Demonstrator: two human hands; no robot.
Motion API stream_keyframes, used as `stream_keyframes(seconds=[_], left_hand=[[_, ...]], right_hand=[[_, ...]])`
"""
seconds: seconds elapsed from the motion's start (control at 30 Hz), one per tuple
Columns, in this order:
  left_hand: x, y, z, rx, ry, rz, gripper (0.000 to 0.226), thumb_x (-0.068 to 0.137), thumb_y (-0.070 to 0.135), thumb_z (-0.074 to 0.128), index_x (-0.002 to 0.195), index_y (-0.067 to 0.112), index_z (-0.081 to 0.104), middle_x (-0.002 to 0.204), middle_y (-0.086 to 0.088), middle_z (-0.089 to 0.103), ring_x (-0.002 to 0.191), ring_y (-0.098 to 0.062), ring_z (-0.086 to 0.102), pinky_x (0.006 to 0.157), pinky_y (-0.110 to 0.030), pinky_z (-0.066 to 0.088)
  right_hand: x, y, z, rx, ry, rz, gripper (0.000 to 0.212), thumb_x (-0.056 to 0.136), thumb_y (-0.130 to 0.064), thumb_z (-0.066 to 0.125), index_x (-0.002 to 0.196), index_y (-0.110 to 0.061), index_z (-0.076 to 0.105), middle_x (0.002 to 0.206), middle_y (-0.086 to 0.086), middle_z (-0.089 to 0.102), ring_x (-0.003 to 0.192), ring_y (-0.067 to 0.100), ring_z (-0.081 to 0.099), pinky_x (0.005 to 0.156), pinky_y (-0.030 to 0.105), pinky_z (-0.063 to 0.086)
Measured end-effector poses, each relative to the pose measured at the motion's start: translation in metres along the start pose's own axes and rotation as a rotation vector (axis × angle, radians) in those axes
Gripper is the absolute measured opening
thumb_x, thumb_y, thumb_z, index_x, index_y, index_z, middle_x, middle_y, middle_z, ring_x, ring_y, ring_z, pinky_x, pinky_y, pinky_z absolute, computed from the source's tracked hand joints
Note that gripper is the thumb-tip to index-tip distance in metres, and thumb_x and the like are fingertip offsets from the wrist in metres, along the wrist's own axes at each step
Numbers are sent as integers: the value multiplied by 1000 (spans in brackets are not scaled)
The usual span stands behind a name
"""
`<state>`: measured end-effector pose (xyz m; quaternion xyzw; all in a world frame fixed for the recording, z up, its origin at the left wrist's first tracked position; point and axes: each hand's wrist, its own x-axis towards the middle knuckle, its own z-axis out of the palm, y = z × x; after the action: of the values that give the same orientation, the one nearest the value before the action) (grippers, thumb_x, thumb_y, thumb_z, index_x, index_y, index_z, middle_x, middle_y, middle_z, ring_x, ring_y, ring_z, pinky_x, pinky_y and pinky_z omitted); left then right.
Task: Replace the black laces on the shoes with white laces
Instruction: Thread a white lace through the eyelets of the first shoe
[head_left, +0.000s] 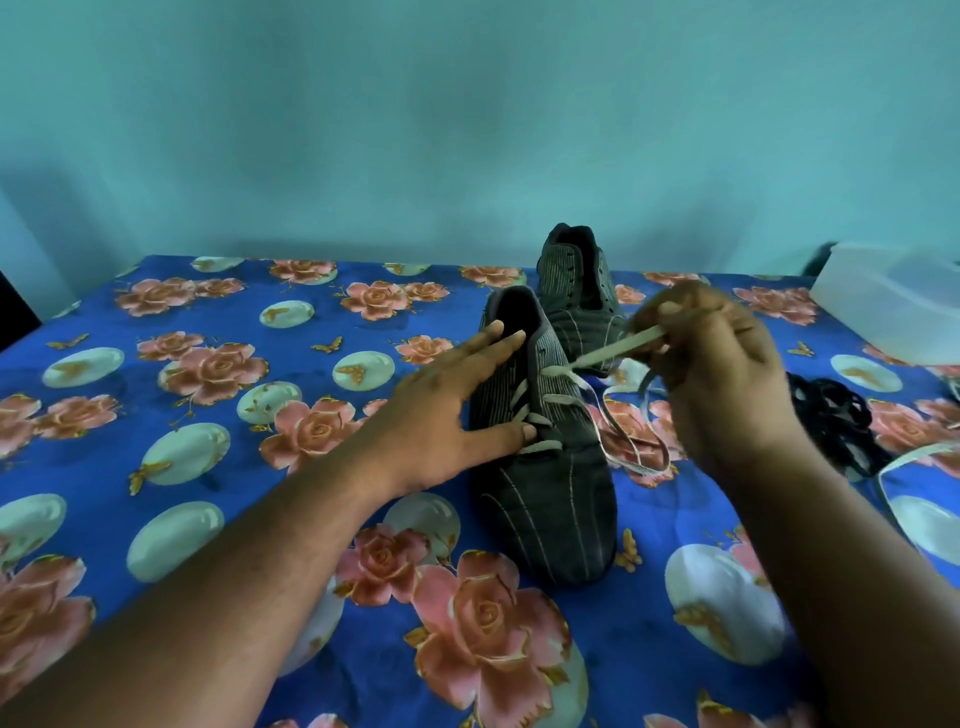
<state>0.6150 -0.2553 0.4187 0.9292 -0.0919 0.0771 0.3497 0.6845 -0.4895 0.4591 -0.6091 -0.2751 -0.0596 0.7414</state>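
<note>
Two dark striped shoes stand on a blue floral cloth (218, 519). The near shoe (550, 499) has a white lace (613, 353) threaded through its lower eyelets. My left hand (447, 410) rests flat on that shoe's left side, fingers straight. My right hand (711, 364) pinches the white lace and pulls it taut up and to the right of the shoe. Loose loops of this lace lie beside the shoe. The far shoe (576, 296) has no lace. A heap of black laces (831, 415) lies right of my right hand.
A translucent plastic box (893, 296) sits at the far right edge. Another white lace (904, 462) trails over the cloth at the right. A teal wall stands behind the table.
</note>
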Motion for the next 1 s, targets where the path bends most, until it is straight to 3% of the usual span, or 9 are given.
stream_keyframes(seconds=[0.1,0.2,0.27,0.33,0.4,0.47,0.67,0.87,1.0], left_hand=[[0,-2,0,-32,41,33,93,75,76,63,156,52,24,165,30,14,152,5,10,126,-45,21],[0,-4,2,-57,116,94,87,79,76,63,155,44,36,162,25,28,149,8,22,116,-10,23],[0,-1,1,-84,208,116,73,85,65,69,148,33,51,152,20,46,133,18,38,100,2,29],[1,1,0,-67,334,134,51,89,54,71,130,24,67,127,17,63,114,10,56,90,-4,41],[2,1,0,-56,403,132,34,90,51,68,110,23,73,102,14,69,95,-7,66,82,-25,54],[3,2,2,-60,389,117,27,90,49,65,99,25,74,90,12,69,83,-11,65,74,-37,55],[4,6,5,-95,363,135,17,91,40,73,87,24,74,78,11,66,73,-13,60,65,-34,50],[4,14,10,-150,292,90,13,93,28,73,82,23,69,76,12,63,75,-15,58,66,-28,47],[4,9,5,-165,236,-1,24,83,44,60,70,24,61,64,10,58,62,-13,55,77,-31,51]], right_hand=[[5,-2,-13,-216,13,-32,23,86,-18,55,66,-8,53,65,-1,59,65,19,52,70,31,43],[5,5,-21,-370,-47,43,20,88,-13,57,77,1,48,65,7,53,61,33,42,62,33,38],[5,10,-22,-466,-65,117,16,89,-5,61,80,-10,48,62,-3,49,54,16,39,52,26,34],[5,16,-22,-667,-105,85,18,87,-6,61,86,-22,53,72,-14,53,59,5,43,57,21,37],[4,24,-19,-877,-166,-45,22,80,-19,60,100,-29,61,98,-13,58,88,6,50,78,26,41],[0,30,-13,-904,-213,-134,39,79,-29,55,116,-29,66,117,-11,57,111,14,49,95,32,39],[-1,37,2,-925,-312,-200,46,97,-33,42,140,-39,58,133,-11,54,127,20,46,109,41,36],[-1,38,4,-1016,-357,-171,50,98,-36,34,144,-49,50,146,-8,49,135,21,39,110,48,36],[0,38,6,-1094,-363,-186,51,95,-37,34,142,-48,49,142,-14,49,132,20,39,106,51,37]])
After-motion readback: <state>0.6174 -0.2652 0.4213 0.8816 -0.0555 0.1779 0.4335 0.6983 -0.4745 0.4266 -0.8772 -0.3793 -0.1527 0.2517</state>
